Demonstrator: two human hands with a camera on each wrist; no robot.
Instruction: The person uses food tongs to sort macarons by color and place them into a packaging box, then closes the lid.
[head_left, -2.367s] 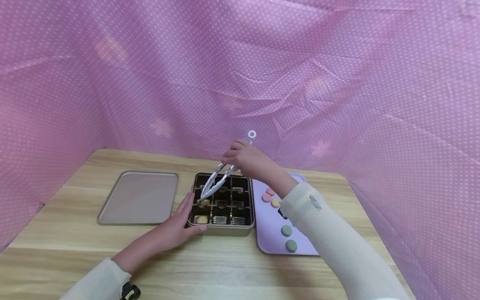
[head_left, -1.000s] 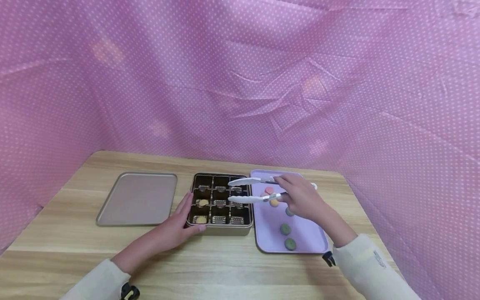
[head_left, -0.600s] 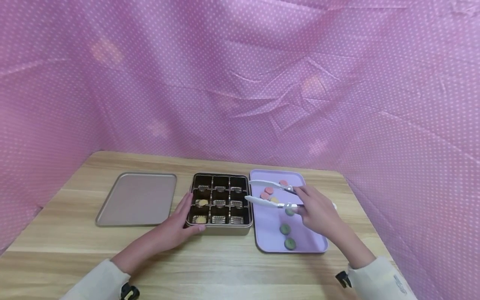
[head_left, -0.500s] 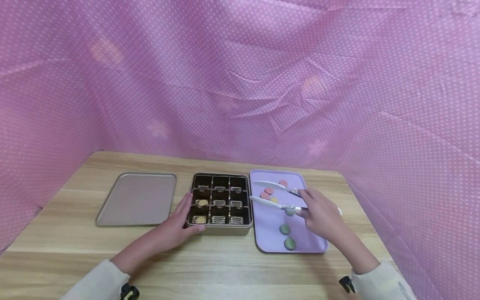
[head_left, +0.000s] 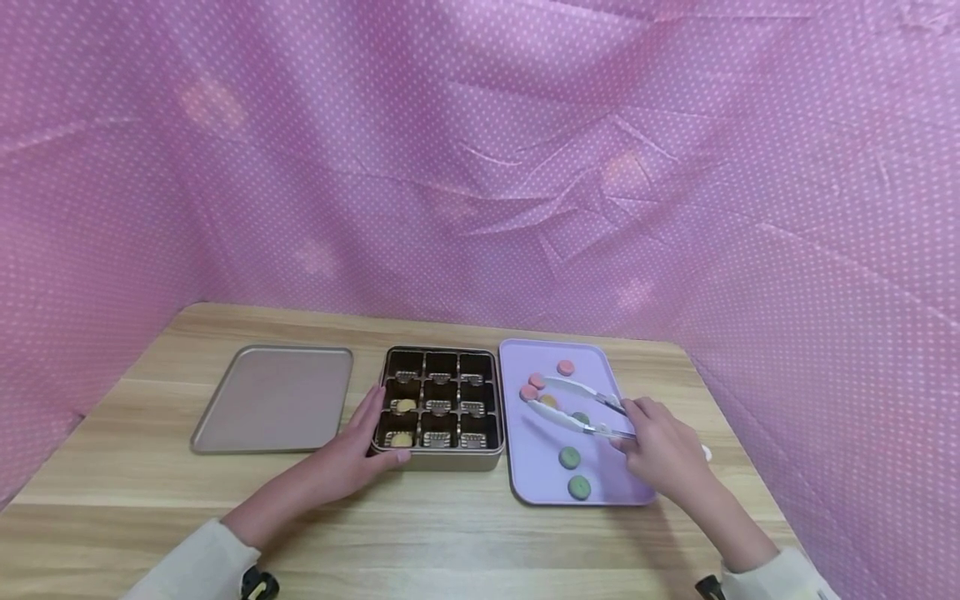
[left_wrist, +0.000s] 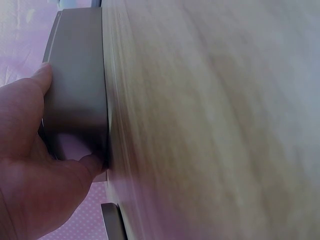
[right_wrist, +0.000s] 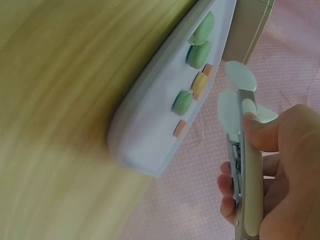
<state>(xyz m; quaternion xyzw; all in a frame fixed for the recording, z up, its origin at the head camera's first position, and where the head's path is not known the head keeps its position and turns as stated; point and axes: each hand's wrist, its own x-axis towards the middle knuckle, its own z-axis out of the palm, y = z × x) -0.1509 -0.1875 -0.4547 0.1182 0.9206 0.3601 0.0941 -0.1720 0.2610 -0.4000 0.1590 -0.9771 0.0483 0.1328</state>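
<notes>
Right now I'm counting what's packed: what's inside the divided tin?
Two yellowish cookies sit in the left column of the divided tin, in its middle and near cells. The other cells show only fluted liners; cell floors beneath stay hidden.

Your right hand (head_left: 663, 446) swings the tongs (head_left: 577, 407) away from the compartment box (head_left: 441, 407) — out toward 3 o'clock, then back toward 5 — so their parted tips now hover over the macarons (head_left: 550, 401) on the lilac tray (head_left: 536, 475).
</notes>
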